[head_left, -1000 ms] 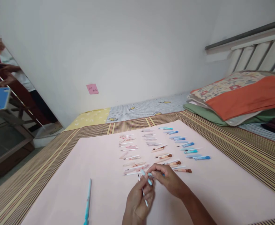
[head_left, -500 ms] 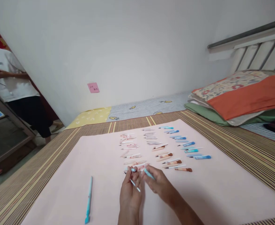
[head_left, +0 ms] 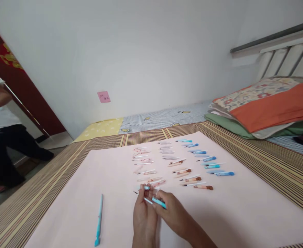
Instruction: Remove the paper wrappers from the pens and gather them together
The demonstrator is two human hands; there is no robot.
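Note:
My left hand point(head_left: 144, 213) is closed around a short light-blue pen piece point(head_left: 146, 188) and a slim white refill point(head_left: 148, 200) with a dark tip. The refill slants across the fingers, its white end close to my right hand point(head_left: 173, 212). That right hand grips a blue pen barrel point(head_left: 159, 202) between thumb and fingers. Whether refill and barrel touch, I cannot tell. A whole blue pen point(head_left: 98, 220) lies to the left of my hands on the pale pink sheet point(head_left: 71, 193).
Beyond my hands lie rows of pen parts: pinkish clear ones point(head_left: 142, 160), brown-capped ones point(head_left: 192, 179) and blue ones point(head_left: 209, 159). The sheet rests on a striped mat point(head_left: 63, 162). Folded bedding point(head_left: 270, 106) is stacked at right. A person point(head_left: 1, 127) stands at far left.
My right hand has moved a little lower and left, bringing the blue barrel close to the refill's white end. The person at left has shifted further left.

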